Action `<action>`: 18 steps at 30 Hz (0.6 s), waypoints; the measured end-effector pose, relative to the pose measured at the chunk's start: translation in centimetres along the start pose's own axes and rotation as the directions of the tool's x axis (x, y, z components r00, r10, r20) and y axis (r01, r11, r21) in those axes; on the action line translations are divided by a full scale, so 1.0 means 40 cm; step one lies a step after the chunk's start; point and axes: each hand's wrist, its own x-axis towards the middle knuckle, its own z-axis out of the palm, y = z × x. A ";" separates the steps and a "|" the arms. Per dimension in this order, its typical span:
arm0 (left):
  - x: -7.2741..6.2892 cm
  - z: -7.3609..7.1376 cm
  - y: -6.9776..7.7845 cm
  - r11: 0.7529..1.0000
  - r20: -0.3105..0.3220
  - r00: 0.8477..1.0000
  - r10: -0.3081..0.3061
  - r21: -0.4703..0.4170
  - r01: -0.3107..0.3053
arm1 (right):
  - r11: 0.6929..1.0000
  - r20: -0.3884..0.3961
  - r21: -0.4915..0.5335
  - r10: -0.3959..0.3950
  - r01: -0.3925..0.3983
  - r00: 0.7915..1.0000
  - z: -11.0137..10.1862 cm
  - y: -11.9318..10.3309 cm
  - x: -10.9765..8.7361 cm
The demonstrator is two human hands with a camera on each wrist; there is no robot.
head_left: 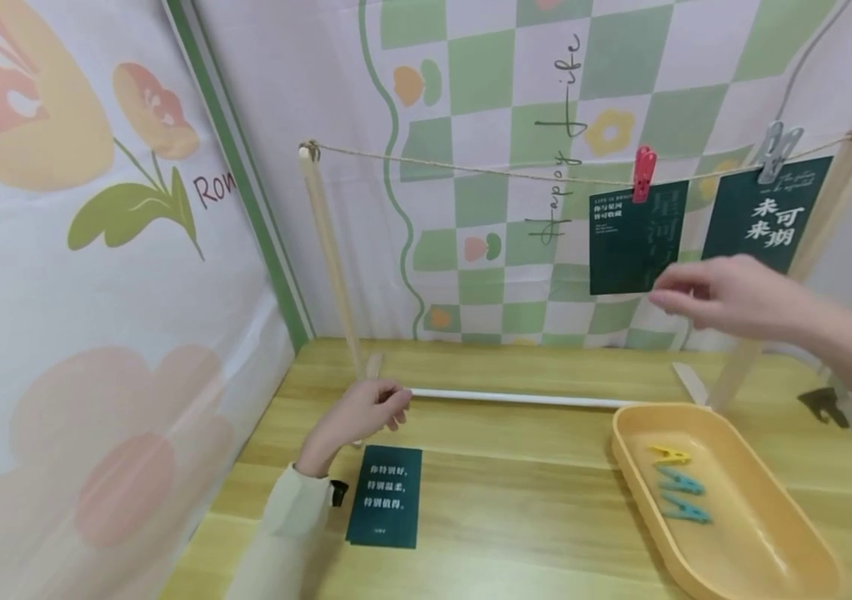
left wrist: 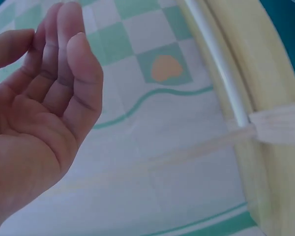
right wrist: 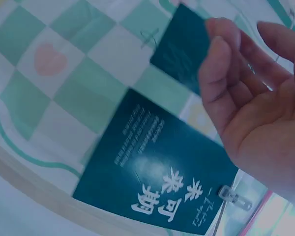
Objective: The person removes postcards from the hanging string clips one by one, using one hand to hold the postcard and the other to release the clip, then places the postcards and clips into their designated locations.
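Observation:
Two dark green cards hang from a twine line (head_left: 463, 171): one card (head_left: 632, 246) under a red clothespin (head_left: 644, 173), the other card (head_left: 741, 218) under a grey clothespin (head_left: 774, 154). My right hand (head_left: 741, 296) is in front of their lower edges, fingers loosely bent with nothing between them. In the right wrist view its fingertips (right wrist: 219, 46) overlap one card. My left hand (head_left: 362, 412) hovers low over the table, its relaxed fingers (left wrist: 81, 69) holding nothing. Just below it lies a small stack of green cards (head_left: 387, 497) with white lettering.
Wooden posts (head_left: 332, 258) hold up the twine, with a white rod (head_left: 523, 398) between their feet. At the right stands a yellow tray (head_left: 779, 533) holding a yellow clothespin (head_left: 669, 454) and blue ones (head_left: 684, 508). Patterned cloth (head_left: 482, 83) hangs behind.

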 end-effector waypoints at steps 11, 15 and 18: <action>0.071 0.004 0.095 0.992 -0.095 0.991 0.092 -0.072 -0.099 | 0.988 -0.505 0.134 -0.004 0.082 0.863 -0.110 -0.068 0.046; 0.101 0.000 0.128 0.981 -0.128 0.983 0.128 -0.132 -0.145 | 0.981 -0.569 0.184 0.059 0.057 0.820 -0.132 -0.089 0.069; 0.122 0.001 0.153 0.975 -0.150 0.976 0.160 -0.132 -0.180 | 0.969 -0.563 0.245 0.111 0.037 0.819 -0.141 -0.086 0.085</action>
